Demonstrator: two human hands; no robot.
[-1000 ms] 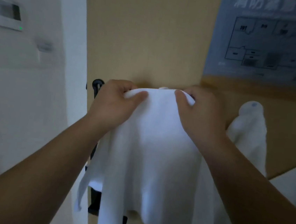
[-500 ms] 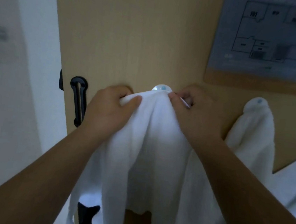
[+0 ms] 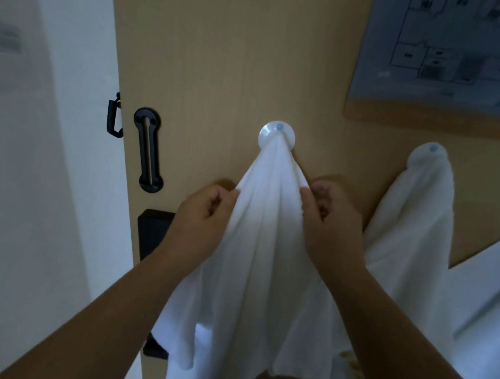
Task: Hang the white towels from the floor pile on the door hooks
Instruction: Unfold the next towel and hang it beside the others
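A white towel [image 3: 263, 237] hangs in folds from a round white hook [image 3: 277, 134] on the tan door [image 3: 225, 63]. My left hand [image 3: 206, 215] pinches the towel's left edge a little below the hook, fingers curled. At the same height my right hand [image 3: 330, 219] pinches its right fold between thumb and fingers. A second white towel [image 3: 416, 213] hangs over another hook [image 3: 432, 149] to the right, untouched. The floor pile is hidden from view.
A black door pull [image 3: 148, 149] and a black lock plate [image 3: 153, 234] sit left of the hands, near the door's edge. A grey floor-plan sign [image 3: 454, 50] is mounted at upper right. White wall [image 3: 29, 166] lies left, white fabric [image 3: 497, 292] at the right edge.
The towel's top now hangs on the hook, which is uncovered. Both hands have slid down from the hook to the towel's sides. The camera has tilted upward and moved closer.
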